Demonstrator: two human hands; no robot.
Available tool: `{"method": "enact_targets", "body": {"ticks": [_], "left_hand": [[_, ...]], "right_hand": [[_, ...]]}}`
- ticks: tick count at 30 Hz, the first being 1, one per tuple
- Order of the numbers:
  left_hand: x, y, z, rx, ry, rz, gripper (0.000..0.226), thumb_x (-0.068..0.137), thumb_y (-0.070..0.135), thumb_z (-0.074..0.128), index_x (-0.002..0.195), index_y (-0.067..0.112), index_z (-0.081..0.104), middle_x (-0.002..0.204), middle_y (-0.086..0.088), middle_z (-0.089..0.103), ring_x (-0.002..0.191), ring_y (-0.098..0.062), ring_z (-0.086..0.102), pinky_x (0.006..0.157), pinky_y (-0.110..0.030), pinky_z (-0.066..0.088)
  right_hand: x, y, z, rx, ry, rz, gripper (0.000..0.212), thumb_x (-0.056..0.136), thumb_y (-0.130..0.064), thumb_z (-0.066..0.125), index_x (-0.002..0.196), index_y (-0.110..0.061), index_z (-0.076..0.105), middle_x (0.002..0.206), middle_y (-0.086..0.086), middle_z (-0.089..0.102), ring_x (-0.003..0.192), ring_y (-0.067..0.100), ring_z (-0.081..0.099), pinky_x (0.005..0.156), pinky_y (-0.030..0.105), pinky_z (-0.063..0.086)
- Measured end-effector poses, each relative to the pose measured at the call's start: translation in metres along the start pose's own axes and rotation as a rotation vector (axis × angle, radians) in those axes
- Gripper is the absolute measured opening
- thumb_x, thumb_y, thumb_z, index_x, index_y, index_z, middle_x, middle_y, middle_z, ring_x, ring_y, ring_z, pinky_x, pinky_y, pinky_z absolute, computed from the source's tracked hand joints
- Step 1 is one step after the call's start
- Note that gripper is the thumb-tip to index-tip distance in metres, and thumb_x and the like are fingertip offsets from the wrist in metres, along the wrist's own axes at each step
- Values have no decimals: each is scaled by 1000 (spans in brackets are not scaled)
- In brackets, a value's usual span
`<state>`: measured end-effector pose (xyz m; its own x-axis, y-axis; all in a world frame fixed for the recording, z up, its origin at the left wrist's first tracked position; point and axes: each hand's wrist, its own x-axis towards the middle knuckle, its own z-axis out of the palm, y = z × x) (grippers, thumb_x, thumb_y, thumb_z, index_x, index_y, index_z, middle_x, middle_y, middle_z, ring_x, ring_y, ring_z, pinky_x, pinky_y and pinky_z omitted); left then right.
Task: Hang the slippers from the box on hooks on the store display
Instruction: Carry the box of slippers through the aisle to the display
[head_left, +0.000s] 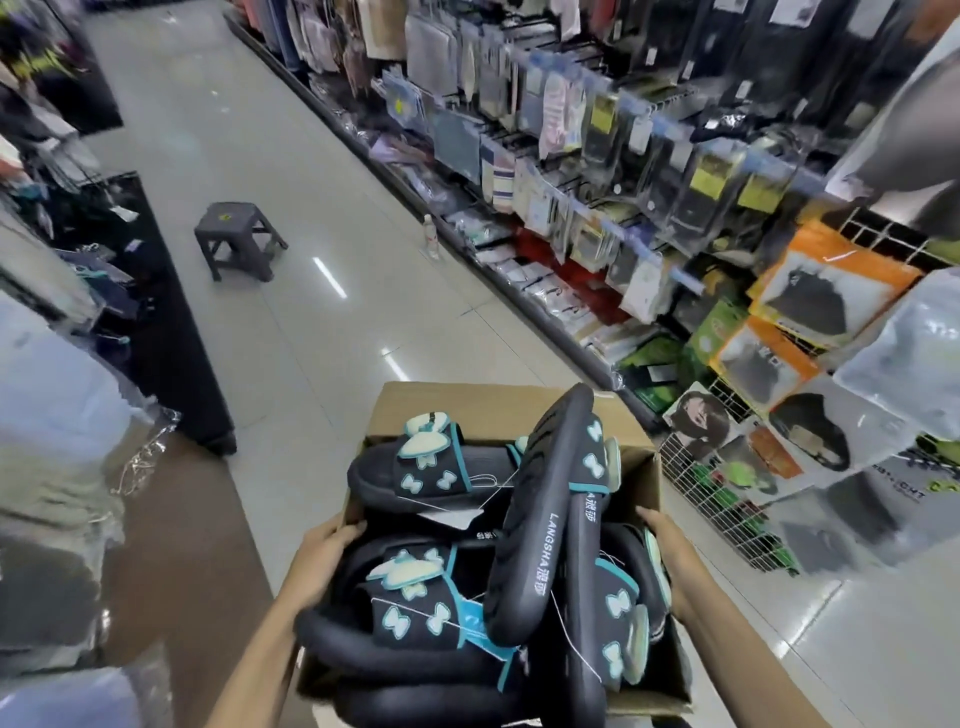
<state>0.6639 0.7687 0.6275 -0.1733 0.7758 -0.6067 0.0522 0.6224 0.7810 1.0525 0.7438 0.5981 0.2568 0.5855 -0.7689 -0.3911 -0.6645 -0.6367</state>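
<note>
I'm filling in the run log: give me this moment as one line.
phase: carrying | left hand: on box left rim | right hand: on right rim | slippers: all in box | hung: none seen

Open brown cardboard box (415, 410): near end cut off by the bottom edge; floor of the box hidden under the black rubber slippers with teal butterfly trim (540, 530). Lower slippers are buried — count cannot be told.

Left hand (324, 553): fingertips hidden inside the box wall. Right hand (667, 551): fingers hidden behind a slipper.

Hanging clear-plastic packets (670, 166) on the right-hand display: print blurred — hooks too small to tell. Grey blurred shape (914, 140), top right, cut off by the edge.
</note>
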Motion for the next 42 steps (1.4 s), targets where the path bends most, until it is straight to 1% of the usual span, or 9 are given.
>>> {"method": "enact_targets", "body": {"ticks": [2, 9, 16, 22, 25, 27, 33, 40, 42], "left_hand": [[20, 20, 1, -25, 21, 16, 11, 94, 7, 60, 97, 3, 70, 98, -21, 74, 97, -36, 68, 97, -49, 48], [102, 97, 12, -107, 97, 40, 14, 95, 11, 60, 101, 1, 69, 101, -23, 73, 94, -35, 68, 90, -45, 50], [189, 184, 45, -176, 197, 54, 14, 96, 13, 59, 99, 5, 70, 95, -17, 75, 86, -29, 70, 77, -38, 52], [256, 243, 55, -221, 289, 55, 18, 95, 16, 61, 103, 1, 69, 101, -20, 74, 97, -36, 69, 93, -47, 50], [285, 266, 53, -211, 333, 71, 14, 95, 14, 60, 97, 8, 73, 98, -16, 76, 97, -34, 70, 94, -47, 49], [307, 282, 50, -185, 337, 71, 14, 94, 15, 61, 95, 10, 74, 96, -14, 76, 99, -34, 69, 97, -49, 48], [385, 323, 34, -216, 381, -8, 17, 93, 15, 64, 82, 16, 77, 86, -8, 77, 93, -33, 70, 100, -50, 49], [499, 390, -22, -155, 301, -56, 16, 93, 22, 64, 85, 23, 78, 90, -6, 78, 96, -30, 71, 100, -50, 48], [531, 415, -42, -144, 294, -52, 13, 93, 20, 64, 89, 20, 76, 86, -4, 78, 95, -32, 70, 100, -51, 48]], "right_hand": [[22, -25, 21, -38, 8, -1, 62, 77, -48, 65, 125, -8, 57, 117, 28, 64, 101, 40, 65, 96, 57, 51], [119, -111, 88, -108, -41, -2, 55, 82, -44, 62, 120, -6, 59, 112, 29, 66, 107, 50, 63, 94, 61, 49], [314, -194, 129, -244, -208, 9, 90, 44, -67, 78, 118, -21, 59, 124, 17, 62, 109, 39, 64, 97, 61, 50], [305, -331, 222, -304, -258, -9, 86, 56, -59, 68, 129, -15, 55, 119, 19, 65, 102, 39, 67, 91, 55, 55], [307, -371, 257, -290, -290, -20, 48, 85, -41, 64, 118, -6, 61, 90, 17, 74, 71, 30, 71, 69, 37, 59], [324, -387, 273, -307, -289, -11, 31, 96, -31, 56, 111, -5, 62, 76, 16, 72, 58, 27, 68, 66, 37, 54], [383, -421, 337, -352, -257, 8, 46, 93, -39, 57, 127, -9, 56, 124, 21, 62, 94, 33, 63, 69, 36, 50], [431, -468, 444, -354, -206, 42, 29, 98, -31, 54, 117, -9, 56, 100, 20, 65, 79, 31, 63, 67, 37, 51], [446, -477, 477, -353, -203, 43, 38, 94, -38, 57, 121, -10, 58, 105, 21, 67, 90, 34, 67, 80, 43, 55]]}}
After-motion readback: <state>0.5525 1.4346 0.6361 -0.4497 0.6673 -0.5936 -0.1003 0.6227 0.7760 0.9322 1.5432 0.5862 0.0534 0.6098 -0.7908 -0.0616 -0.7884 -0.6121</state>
